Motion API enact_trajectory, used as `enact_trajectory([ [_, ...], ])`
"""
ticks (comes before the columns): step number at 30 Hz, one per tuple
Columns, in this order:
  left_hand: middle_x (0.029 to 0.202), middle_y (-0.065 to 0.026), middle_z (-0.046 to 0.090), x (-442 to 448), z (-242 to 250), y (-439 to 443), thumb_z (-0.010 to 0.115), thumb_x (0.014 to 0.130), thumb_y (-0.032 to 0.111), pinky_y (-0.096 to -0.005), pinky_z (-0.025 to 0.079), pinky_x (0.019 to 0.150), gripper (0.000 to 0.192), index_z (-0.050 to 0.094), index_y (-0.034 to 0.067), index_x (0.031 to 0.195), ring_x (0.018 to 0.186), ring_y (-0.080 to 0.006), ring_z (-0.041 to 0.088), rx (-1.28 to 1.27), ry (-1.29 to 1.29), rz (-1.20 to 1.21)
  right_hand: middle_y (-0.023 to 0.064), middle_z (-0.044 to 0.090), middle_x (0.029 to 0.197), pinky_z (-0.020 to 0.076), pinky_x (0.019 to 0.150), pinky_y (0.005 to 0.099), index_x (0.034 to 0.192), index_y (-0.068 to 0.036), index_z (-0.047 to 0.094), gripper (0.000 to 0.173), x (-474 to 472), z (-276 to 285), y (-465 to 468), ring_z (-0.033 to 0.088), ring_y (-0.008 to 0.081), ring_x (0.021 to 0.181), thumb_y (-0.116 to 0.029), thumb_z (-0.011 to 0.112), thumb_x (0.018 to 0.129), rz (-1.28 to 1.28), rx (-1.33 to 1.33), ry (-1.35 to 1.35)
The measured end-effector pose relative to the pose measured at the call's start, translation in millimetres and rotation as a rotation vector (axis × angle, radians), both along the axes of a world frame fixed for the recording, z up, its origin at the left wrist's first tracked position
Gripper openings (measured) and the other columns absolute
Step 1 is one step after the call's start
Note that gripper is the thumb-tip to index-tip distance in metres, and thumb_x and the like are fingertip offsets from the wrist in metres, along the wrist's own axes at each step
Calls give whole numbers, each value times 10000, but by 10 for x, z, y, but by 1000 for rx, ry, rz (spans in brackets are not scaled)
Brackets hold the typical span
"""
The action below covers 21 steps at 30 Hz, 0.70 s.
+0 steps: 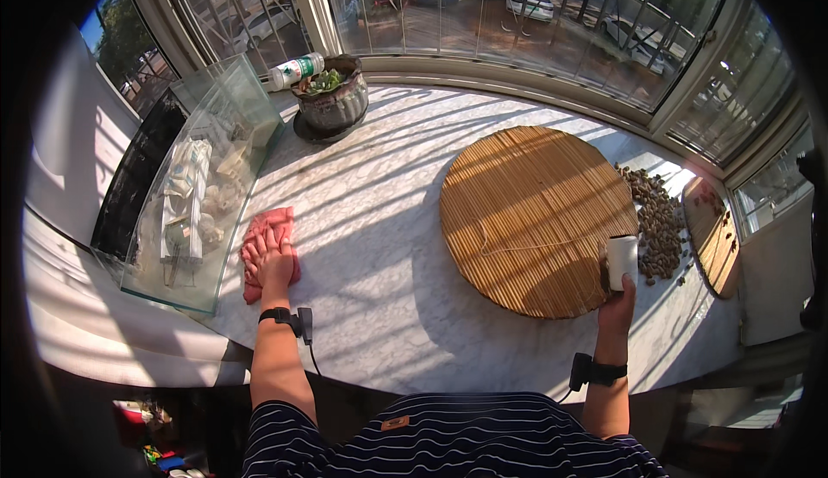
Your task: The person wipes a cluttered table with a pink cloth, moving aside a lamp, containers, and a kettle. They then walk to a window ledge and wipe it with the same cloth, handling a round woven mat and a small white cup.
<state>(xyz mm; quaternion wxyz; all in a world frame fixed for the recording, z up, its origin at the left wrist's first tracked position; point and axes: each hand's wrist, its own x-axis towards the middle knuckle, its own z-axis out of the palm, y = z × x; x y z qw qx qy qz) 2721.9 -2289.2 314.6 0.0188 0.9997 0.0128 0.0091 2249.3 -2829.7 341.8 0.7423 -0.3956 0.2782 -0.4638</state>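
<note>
My left hand [272, 258] lies flat, fingers spread, on a folded red cloth [251, 287] on the marble sill top [362, 219], beside the glass tank. At the right, my right hand [619, 306] grips a white cylindrical container [623, 259] at the near right edge of a round slatted mat [530, 206]. A thin string lies across the mat. Whether the container touches the mat cannot be told. Past the mat's right edge is a loose pile of small brown nuts or pebbles [658, 232].
A glass tank [233, 219] with odds and ends stands at the left. Behind are a potted succulent [330, 102] on a dark saucer and a white-and-green bottle [296, 71] leaning on its rim. A wooden board [710, 238] lies at the far right, near the windows.
</note>
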Motion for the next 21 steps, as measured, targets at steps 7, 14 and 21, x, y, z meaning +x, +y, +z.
enact_trajectory([
  [7,1719,-82,121,671,-50,-2425,345,1016,529,-519,-38,1259,710,209,219,1640,1586,-321,42,-70,73,-338,175,572,1402,438,1101,464,1458,1,456,619,-980,587,156,557,328,1284,-369,547,970,-227,20,-7],
  [14,1728,-65,55,1442,25,-4551,327,1017,553,-538,-33,1255,716,154,261,1648,1587,-331,-20,-62,204,-576,174,584,1358,487,1044,455,1454,-6,448,703,-1984,919,339,587,330,1228,-434,590,914,-439,7,85],
  [21,1722,-70,92,1048,-24,-6271,311,1020,571,-483,6,1274,712,187,246,1642,1586,-324,0,-35,178,-948,178,625,1273,546,954,417,1386,8,504,594,-2412,1045,696,636,318,1145,-387,569,948,-820,-59,152],
])
